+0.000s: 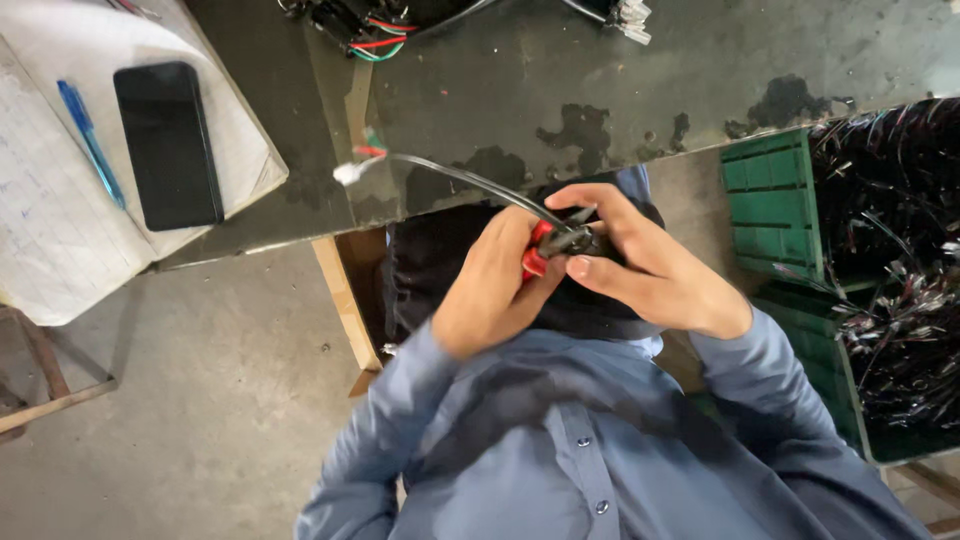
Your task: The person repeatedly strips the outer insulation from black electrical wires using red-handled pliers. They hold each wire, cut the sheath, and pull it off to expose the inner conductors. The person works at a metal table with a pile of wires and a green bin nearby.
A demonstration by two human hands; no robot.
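At frame centre, your left hand [495, 285] closes around red-handled cutters [553, 243]; your right hand [640, 260] pinches the grey cable [470, 180] at their tip.

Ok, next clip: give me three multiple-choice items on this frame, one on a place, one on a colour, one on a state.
1. Where does the black smartphone lie?
A. on the open white notebook
B. in the green plastic crate
C. on the grey concrete floor

2. What colour are the handles of the small cutting pliers?
A. blue
B. red
C. yellow

3. How does the thin black cable with the white plug end stand?
A. coiled up in the crate
B. lying loose beside the blue pen
C. held at one end in the pliers, the plug end free over the dark stained tabletop

Key: 1 A, the phone rests on the page beside the pen. 2 B, red shows inside the left hand. 3 C, the right hand and the left close around the pliers where the cable ends.
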